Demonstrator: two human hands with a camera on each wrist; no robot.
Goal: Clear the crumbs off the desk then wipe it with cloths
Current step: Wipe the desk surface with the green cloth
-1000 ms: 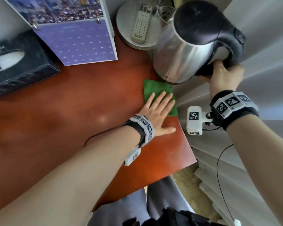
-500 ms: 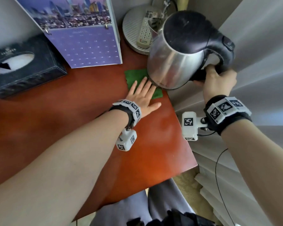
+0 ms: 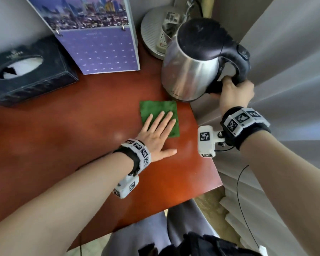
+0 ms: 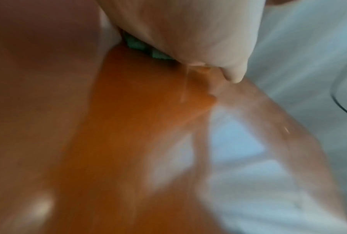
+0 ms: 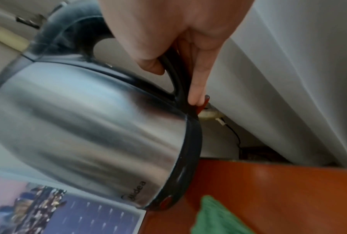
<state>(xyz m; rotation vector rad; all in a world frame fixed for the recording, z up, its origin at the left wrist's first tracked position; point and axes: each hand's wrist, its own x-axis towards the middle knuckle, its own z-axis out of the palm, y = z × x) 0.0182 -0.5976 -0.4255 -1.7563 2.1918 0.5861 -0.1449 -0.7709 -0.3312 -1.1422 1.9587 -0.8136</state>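
A green cloth (image 3: 155,109) lies flat on the red-brown desk (image 3: 81,130) near its right edge. My left hand (image 3: 159,130) presses on it with straight, spread fingers. In the blurred left wrist view only a sliver of the cloth (image 4: 140,45) shows under the palm. My right hand (image 3: 233,93) grips the black handle of a steel kettle (image 3: 190,71), holding it tilted above the desk's back right corner. The right wrist view shows the kettle (image 5: 88,134) off the surface, the cloth (image 5: 214,218) below it, and my fingers (image 5: 198,82) curled round the handle.
A purple desk calendar (image 3: 100,48) stands at the back. A dark tissue box (image 3: 26,71) sits at the back left. A round white tray (image 3: 151,34) with a remote control is in the back corner. Grey curtains (image 3: 294,71) hang right of the desk.
My left hand has slid the cloth back toward me and to the right, out from under the kettle. The right hand still holds the kettle up.
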